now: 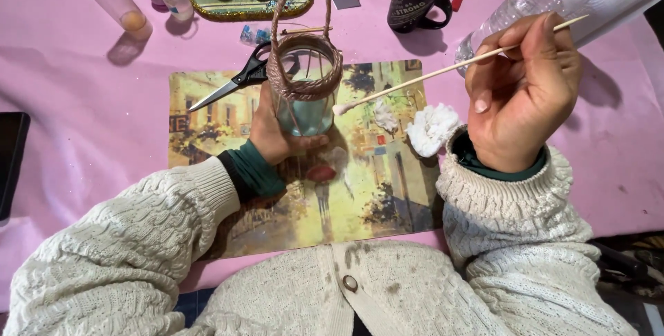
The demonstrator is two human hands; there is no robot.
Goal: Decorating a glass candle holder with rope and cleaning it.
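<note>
Your left hand (280,135) grips a smooth, clear glass jar (304,104) whose rim and handle are wound in rough brown cord. Your right hand (522,94) holds a thin wooden stick (443,71), matt and pale. The placemat (373,198) looks glossy, like printed laminate. The table (90,108) wears matt pink cloth. Your sleeves are coarse cream knit wool.

I see a pink tablecloth (83,122) covering the table, evenly lit; a dark mug (413,5) stands at its far edge.
</note>
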